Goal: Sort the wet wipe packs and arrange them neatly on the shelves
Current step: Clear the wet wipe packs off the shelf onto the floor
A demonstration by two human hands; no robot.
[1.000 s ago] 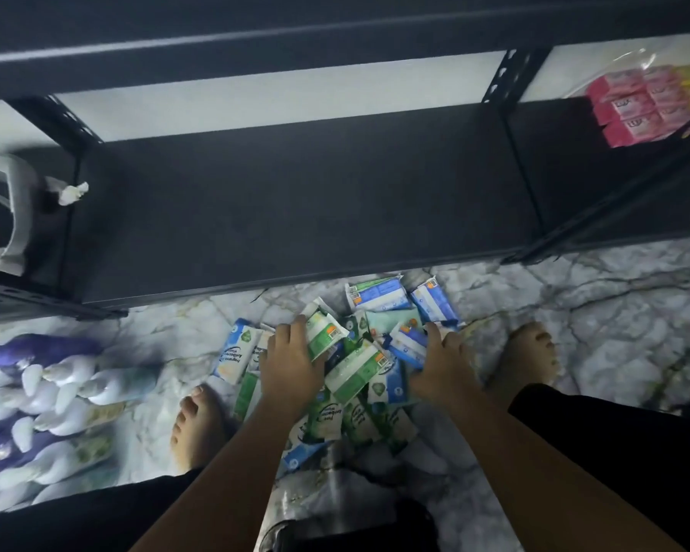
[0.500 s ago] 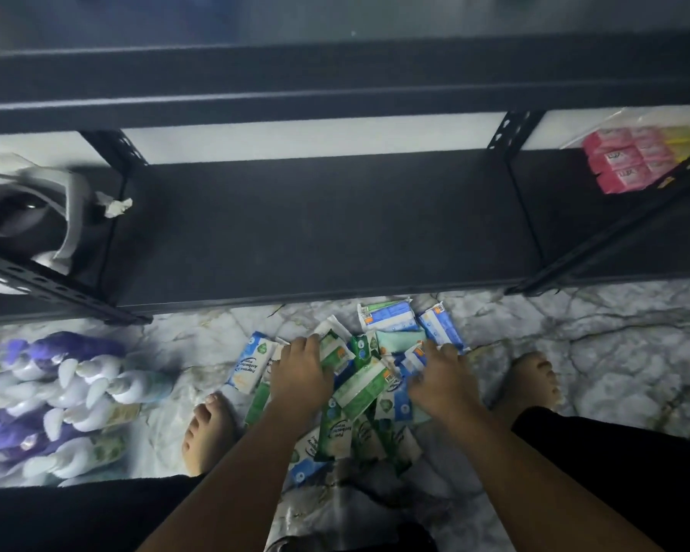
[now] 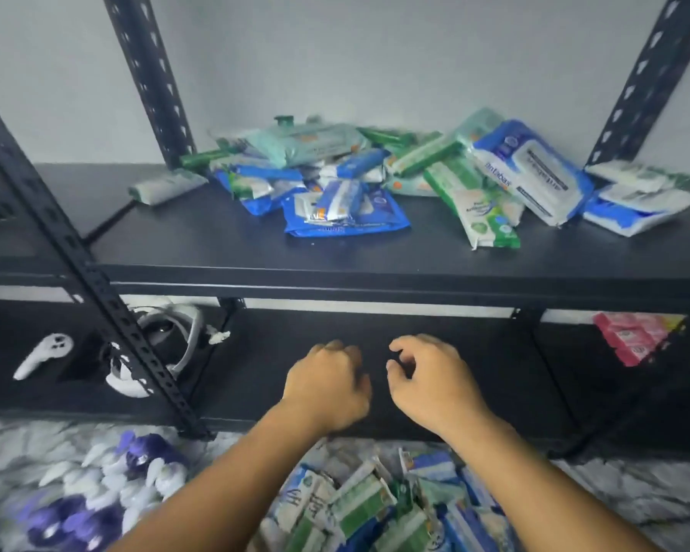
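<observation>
While blue, green and white plastic wet wipe packs (image 3: 375, 181) lay heaped toward the black metal shelf's (image 3: 216, 241) rear right corner, the left hand (image 3: 327, 386) was fisted, empty; the right hand (image 3: 431, 382) loosely curled, empty.

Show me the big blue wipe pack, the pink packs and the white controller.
big blue wipe pack (image 3: 544, 171), head view, white flap.
pink packs (image 3: 630, 338), head view, stack's middle.
white controller (image 3: 42, 357), head view, its body.

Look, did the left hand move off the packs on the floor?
Yes. The left hand came up off the floor packs and is now in front of the lower shelf.
</observation>
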